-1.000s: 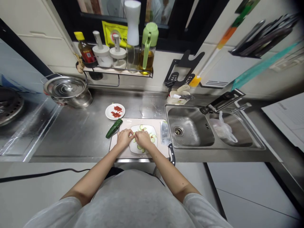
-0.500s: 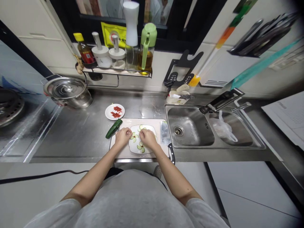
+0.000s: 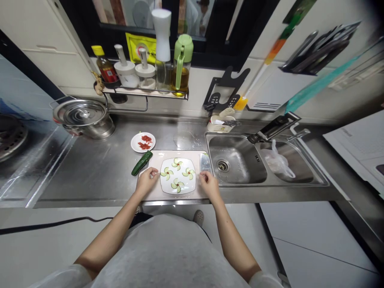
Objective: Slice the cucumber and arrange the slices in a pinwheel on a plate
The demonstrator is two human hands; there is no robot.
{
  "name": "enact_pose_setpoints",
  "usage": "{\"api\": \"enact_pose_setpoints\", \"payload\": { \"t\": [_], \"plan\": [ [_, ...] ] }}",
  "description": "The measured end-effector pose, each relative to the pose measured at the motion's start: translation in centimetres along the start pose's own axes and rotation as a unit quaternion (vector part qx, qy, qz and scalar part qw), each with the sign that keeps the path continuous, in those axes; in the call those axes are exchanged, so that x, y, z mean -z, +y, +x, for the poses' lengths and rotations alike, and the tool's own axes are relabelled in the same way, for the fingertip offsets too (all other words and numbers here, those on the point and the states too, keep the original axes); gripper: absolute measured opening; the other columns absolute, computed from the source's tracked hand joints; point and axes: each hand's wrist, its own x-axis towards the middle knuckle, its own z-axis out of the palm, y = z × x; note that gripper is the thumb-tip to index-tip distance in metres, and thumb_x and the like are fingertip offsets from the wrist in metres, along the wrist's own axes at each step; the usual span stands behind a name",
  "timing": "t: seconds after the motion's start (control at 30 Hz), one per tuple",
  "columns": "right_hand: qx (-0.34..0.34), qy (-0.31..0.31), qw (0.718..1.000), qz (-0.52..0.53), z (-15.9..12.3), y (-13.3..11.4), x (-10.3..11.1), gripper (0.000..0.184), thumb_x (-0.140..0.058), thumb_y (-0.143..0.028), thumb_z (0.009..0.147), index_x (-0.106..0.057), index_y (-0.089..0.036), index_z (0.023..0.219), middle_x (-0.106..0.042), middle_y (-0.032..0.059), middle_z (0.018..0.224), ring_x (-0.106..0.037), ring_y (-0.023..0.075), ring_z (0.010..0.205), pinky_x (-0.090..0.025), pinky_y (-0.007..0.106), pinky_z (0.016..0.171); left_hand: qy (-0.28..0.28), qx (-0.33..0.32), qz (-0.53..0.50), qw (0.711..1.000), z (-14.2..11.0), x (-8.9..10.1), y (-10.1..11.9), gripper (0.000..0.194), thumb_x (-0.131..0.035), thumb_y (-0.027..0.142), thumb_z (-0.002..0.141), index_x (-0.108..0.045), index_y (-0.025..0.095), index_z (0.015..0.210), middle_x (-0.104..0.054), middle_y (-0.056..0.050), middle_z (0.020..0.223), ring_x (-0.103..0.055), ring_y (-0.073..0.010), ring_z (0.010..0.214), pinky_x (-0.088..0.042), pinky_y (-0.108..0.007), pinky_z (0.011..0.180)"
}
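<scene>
My left hand (image 3: 146, 182) hovers just left of a white square plate (image 3: 177, 175), its fingers loosely bent, a little apart and with nothing seen in them. On the opposite side, my right hand (image 3: 210, 186) is bent the same way near the plate's right rim, over the handle side of a knife. The plate rests on a pale cutting board (image 3: 153, 195) and bears several pinwheels of thin green-edged slices (image 3: 177, 185) with red bits at their centres. A cut cucumber (image 3: 142, 163) lies at the board's upper left corner. Only part of the knife blade (image 3: 205, 163) shows.
Behind the cucumber, a small white dish (image 3: 134, 143) holds chopped red bits. A lidded steel pot (image 3: 100, 127) stands at the back left. To the right is a double sink (image 3: 240, 160) with a plastic bag (image 3: 279, 162). Bottles and jars line a wall rack (image 3: 141, 91).
Both hands have drawn apart from over the plate to its two sides, uncovering the slices. My right hand now covers the knife's handle. The view has shifted slightly.
</scene>
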Motion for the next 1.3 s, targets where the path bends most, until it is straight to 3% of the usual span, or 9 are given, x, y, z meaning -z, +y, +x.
{"api": "enact_pose_setpoints", "payload": {
  "t": [0.3, 0.5, 0.77, 1.03, 1.3],
  "plan": [
    [-0.107, -0.114, 0.986, -0.059, -0.8, -0.5, -2.2, 0.04, -0.052, -0.028, 0.083, -0.057, -0.014, 0.12, -0.062, 0.0022, 0.077, -0.057, 0.0167, 0.075, -0.036, 0.024, 0.067, -0.073, 0.072, 0.065, 0.993, -0.8, 0.0, 1.1, 0.034, -0.057, 0.037, 0.078, -0.063, 0.025, 0.109, -0.07, 0.002, 0.082, -0.063, -0.0178, 0.082, -0.039, -0.027, 0.074],
    [-0.129, -0.14, 0.98, -0.058, -0.7, 0.3, -3.2, 0.037, -0.052, -0.026, 0.082, -0.055, -0.015, 0.117, -0.062, 0.0028, 0.08, -0.056, 0.0175, 0.076, -0.036, 0.024, 0.068, -0.116, 0.073, 0.003, 0.991, -1.2, -1.0, 0.1, 0.034, -0.058, 0.03, 0.075, -0.062, 0.021, 0.108, -0.068, 0.001, 0.078, -0.063, -0.0161, 0.074, -0.04, -0.025, 0.069],
    [-0.139, -0.113, 0.984, -0.022, -0.4, 0.1, -4.1, 0.026, -0.05, -0.018, 0.077, -0.053, -0.017, 0.102, -0.057, -0.0003, 0.074, -0.054, 0.0162, 0.069, -0.037, 0.025, 0.064, -0.086, 0.088, -0.069, 0.99, -1.3, -1.9, 0.4, 0.032, -0.058, 0.019, 0.069, -0.06, 0.017, 0.101, -0.064, 0.003, 0.067, -0.057, -0.014, 0.061, -0.038, -0.024, 0.06],
    [-0.129, -0.082, 0.978, 0.144, -2.2, -1.0, -2.5, 0.024, -0.051, -0.027, 0.073, -0.047, -0.021, 0.096, -0.047, -0.0077, 0.061, -0.049, 0.0117, 0.05, -0.035, 0.022, 0.049, -0.073, 0.074, -0.246, 0.964, -2.3, -0.4, 1.0, 0.032, -0.062, 0.027, 0.062, -0.056, 0.017, 0.092, -0.057, 0.007, 0.057, -0.05, -0.0096, 0.051, -0.036, -0.021, 0.055],
    [-0.129, -0.121, 0.93, 0.323, -5.7, -5.2, 2.3, 0.031, -0.057, -0.038, 0.072, -0.042, -0.024, 0.096, -0.046, -0.0116, 0.054, -0.045, 0.0102, 0.039, -0.032, 0.021, 0.036, -0.124, 0.047, -0.363, 0.922, -6.2, 4.3, 4.1, 0.041, -0.066, 0.033, 0.065, -0.048, 0.018, 0.099, -0.06, 0.007, 0.054, -0.056, -0.0109, 0.054, -0.042, -0.023, 0.062]
  ]
}}
